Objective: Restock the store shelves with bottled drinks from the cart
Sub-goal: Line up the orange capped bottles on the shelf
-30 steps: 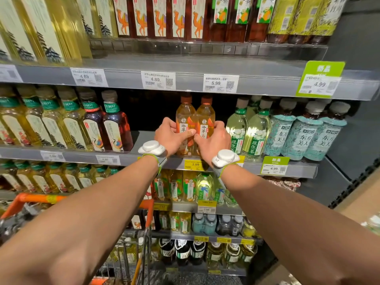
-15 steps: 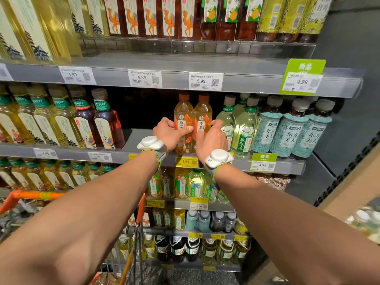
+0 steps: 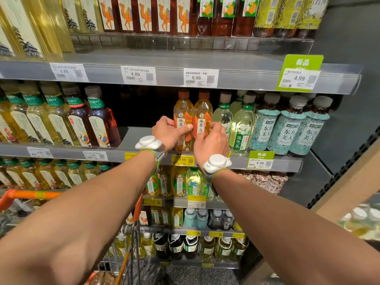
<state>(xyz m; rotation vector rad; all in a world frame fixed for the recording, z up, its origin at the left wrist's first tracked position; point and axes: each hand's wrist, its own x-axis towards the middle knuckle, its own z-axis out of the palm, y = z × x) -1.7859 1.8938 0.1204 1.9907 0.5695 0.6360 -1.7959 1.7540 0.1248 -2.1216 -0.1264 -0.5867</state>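
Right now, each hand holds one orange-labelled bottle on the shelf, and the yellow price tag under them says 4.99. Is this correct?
Not quite. The head view shows the left hand and right hand on the two orange-labelled bottles, but the yellow price tag reads 3.99.

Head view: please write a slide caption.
Both hands, left and right, set two orange-labelled tea bottles on the shelf.

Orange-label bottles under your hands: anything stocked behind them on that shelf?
Behind the two orange-label bottles only dark shelf depth shows; no further bottles are visible there. The left hand and right hand cover their lower halves, so low down behind is hidden.
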